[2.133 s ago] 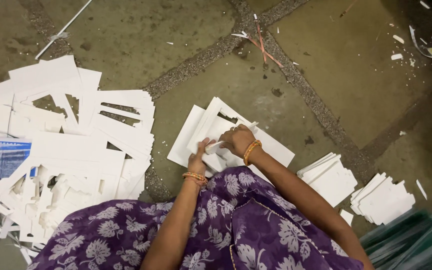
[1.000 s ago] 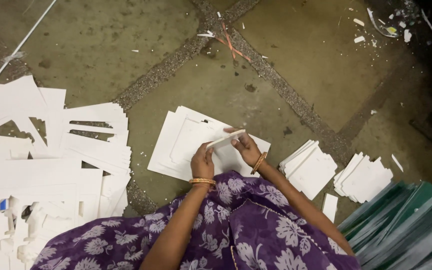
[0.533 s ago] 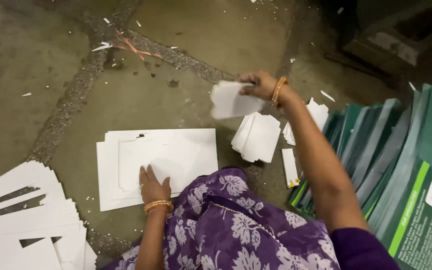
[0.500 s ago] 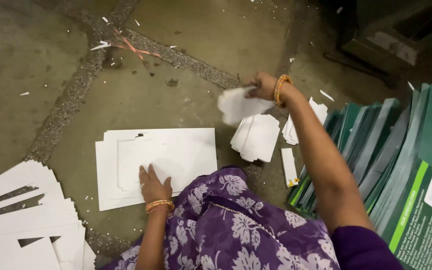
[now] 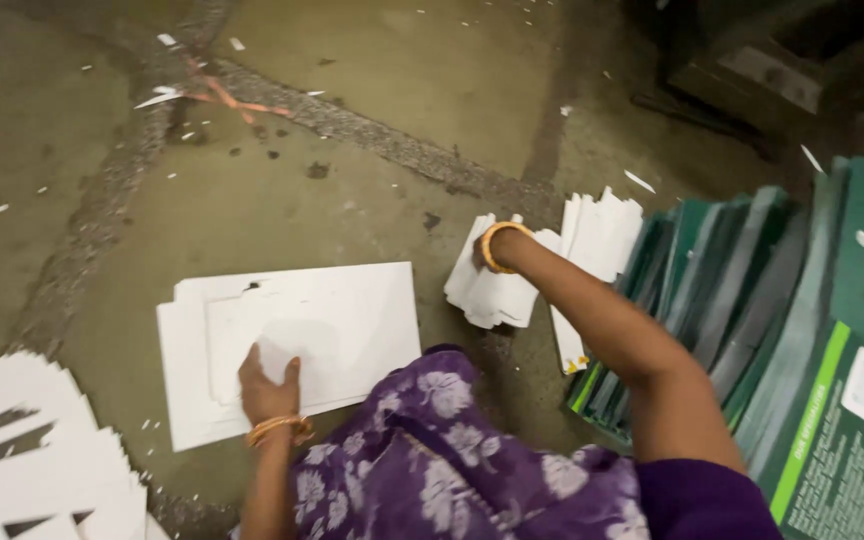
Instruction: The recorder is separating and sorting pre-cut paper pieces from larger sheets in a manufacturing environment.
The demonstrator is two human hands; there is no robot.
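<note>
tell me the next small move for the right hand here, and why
Probably draw the right hand back to the white sheet stack. It rests on the small pile of cut pieces, while the left hand already presses the stack flat.

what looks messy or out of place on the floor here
Small white paper scraps lie scattered over the concrete floor, with an orange strip in the crack. The stack of white sheets under the left hand is fanned unevenly.

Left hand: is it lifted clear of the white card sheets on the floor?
No: the left hand rests flat on the white card sheets.
</note>
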